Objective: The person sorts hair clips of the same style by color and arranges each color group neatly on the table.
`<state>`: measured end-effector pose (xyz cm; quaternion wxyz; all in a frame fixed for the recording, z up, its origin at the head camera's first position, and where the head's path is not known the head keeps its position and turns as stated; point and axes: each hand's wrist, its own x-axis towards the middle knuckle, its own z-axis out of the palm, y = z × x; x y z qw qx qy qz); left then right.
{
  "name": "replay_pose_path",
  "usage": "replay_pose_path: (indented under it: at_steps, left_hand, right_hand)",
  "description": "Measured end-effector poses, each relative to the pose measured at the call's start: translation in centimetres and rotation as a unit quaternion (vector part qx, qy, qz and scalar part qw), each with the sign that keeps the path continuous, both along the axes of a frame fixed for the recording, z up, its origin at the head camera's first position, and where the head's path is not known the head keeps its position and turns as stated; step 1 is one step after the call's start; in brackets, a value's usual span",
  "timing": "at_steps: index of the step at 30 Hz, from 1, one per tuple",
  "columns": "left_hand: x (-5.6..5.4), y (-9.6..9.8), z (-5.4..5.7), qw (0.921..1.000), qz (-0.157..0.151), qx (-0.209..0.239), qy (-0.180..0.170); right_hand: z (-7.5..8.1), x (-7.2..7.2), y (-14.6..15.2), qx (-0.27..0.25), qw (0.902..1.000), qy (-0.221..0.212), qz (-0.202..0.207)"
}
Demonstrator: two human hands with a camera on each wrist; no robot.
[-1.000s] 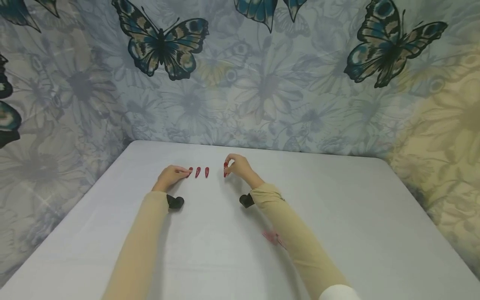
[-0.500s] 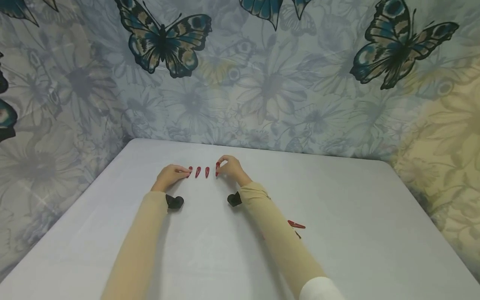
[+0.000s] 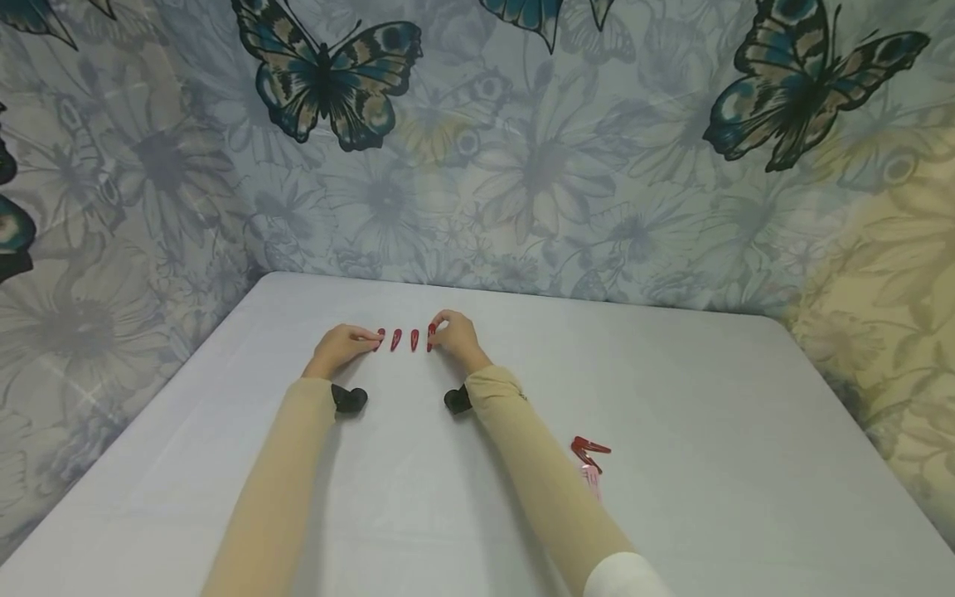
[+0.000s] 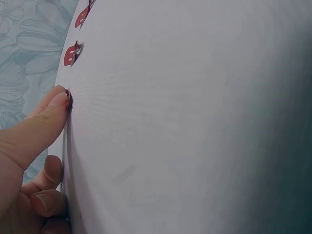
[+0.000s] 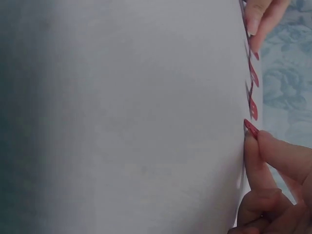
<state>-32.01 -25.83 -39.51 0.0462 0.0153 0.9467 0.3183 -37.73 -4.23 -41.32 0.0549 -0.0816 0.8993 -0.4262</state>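
Toward the far side of the table, red snap hair clips stand in a short row. At the row's left end my left hand (image 3: 341,347) pinches a red hair clip (image 4: 70,100) between thumb and forefinger, which cover much of it. Two more clips, the second (image 3: 396,340) and the third (image 3: 414,340), lie untouched between the hands. My right hand (image 3: 458,340) pinches another red hair clip (image 5: 251,128) by thumb and fingertip, at the right end of the row. Whether this clip touches the table is hard to tell.
Right of my right forearm lie red hair clips (image 3: 591,445) in a loose heap, with a pink hair clip (image 3: 591,477) partly behind the sleeve. White cloth covers the table (image 3: 716,464). A butterfly-patterned wall hanging (image 3: 537,174) rises behind the far edge.
My right hand has moved left with its hair clip, closing up to the row. The heap by the right forearm has come into view. My left hand stays at its clip.
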Motion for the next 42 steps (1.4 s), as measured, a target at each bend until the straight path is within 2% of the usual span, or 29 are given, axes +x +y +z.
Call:
replay_pose_path:
  at_steps: [1, 2, 4, 7, 8, 11, 16, 20, 24, 26, 27, 29, 30, 31, 32, 33, 34, 37, 39, 40, 42]
  left_hand:
    - [0.0, 0.0, 0.0, 1.0000, 0.000, 0.001, 0.000]
    - [0.0, 0.0, -0.1, 1.0000, -0.002, 0.002, 0.000]
    - [0.0, 0.0, 0.0, 1.0000, -0.004, -0.002, -0.002]
    - [0.0, -0.1, 0.0, 1.0000, -0.003, -0.006, -0.006]
    - [0.0, -0.1, 0.0, 0.9999, -0.004, -0.008, -0.006]
    - [-0.1, -0.1, 0.1, 0.9999, -0.005, -0.003, -0.009]
    - [-0.2, -0.2, 0.2, 0.9999, -0.014, 0.000, -0.007]
    - [-0.1, -0.1, 0.3, 0.9998, -0.015, 0.002, -0.011]
    - [-0.1, -0.1, 0.3, 0.9998, -0.012, -0.001, -0.015]
    - [-0.1, -0.1, 0.2, 0.9998, -0.010, -0.004, -0.017]
    - [-0.2, -0.1, 0.2, 0.9998, -0.009, -0.005, -0.017]
    - [-0.2, -0.1, 0.2, 0.9998, -0.010, -0.009, -0.018]
    - [-0.2, -0.1, 0.2, 0.9997, -0.010, -0.011, -0.018]
    - [-0.2, -0.1, 0.2, 0.9997, -0.009, -0.011, -0.017]
    - [-0.3, -0.1, 0.2, 0.9998, -0.008, -0.011, -0.017]
    - [-0.3, -0.2, 0.2, 0.9998, -0.008, -0.011, -0.017]
    - [-0.4, -0.2, 0.1, 0.9998, -0.008, -0.012, -0.016]
    - [-0.4, -0.2, 0.1, 0.9998, -0.009, -0.009, -0.014]
    - [-0.4, -0.2, 0.0, 0.9998, -0.011, -0.008, -0.014]
    - [-0.4, -0.2, 0.0, 0.9998, -0.011, -0.006, -0.015]
    - [-0.4, -0.2, -0.1, 0.9998, -0.011, -0.004, -0.015]
  right_hand:
    - [-0.8, -0.7, -0.1, 0.007, 1.0000, 0.007, -0.001]
    - [-0.7, -0.7, -0.2, 0.015, 0.9999, 0.003, 0.000]
    - [-1.4, -1.2, -0.2, 0.024, 0.9996, 0.014, -0.001]
    - [-1.1, -0.6, -0.3, 0.032, 0.9994, 0.014, -0.001]
    - [0.2, 0.5, -0.3, 0.044, 0.9990, -0.003, -0.007]
    - [1.2, 1.9, -0.2, 0.057, 0.9983, 0.008, -0.013]
    - [1.7, 2.8, -0.1, 0.063, 0.9976, 0.020, -0.020]
    - [1.6, 2.8, 0.0, 0.059, 0.9978, 0.024, -0.021]
    - [0.7, 1.9, 0.3, 0.063, 0.9972, 0.034, -0.019]
    - [-3.1, -1.6, 0.1, 0.060, 0.9970, 0.047, -0.015]
    - [-5.6, -3.8, 0.1, 0.054, 0.9965, 0.062, -0.012]
    - [-11.6, -9.1, 0.1, 0.030, 0.9962, 0.081, -0.002]
    - [-14.0, -11.3, 0.1, 0.018, 0.9964, 0.082, 0.005]
    - [-16.1, -13.3, 0.0, 0.012, 0.9968, 0.078, 0.010]
    - [-16.3, -13.7, 0.1, 0.004, 0.9976, 0.067, 0.014]
    - [-15.9, -13.4, 0.2, -0.002, 0.9979, 0.063, 0.016]
    - [-14.4, -12.3, 0.4, -0.007, 0.9991, 0.036, 0.019]
    - [-6.3, -5.8, 1.0, -0.013, 0.9990, -0.040, 0.012]
    - [-1.5, -1.8, 1.8, -0.029, 0.9978, -0.060, 0.005]
    - [0.6, 0.0, 2.2, -0.037, 0.9969, -0.069, 0.000]
    - [3.0, 2.2, 3.1, -0.057, 0.9966, -0.059, -0.006]
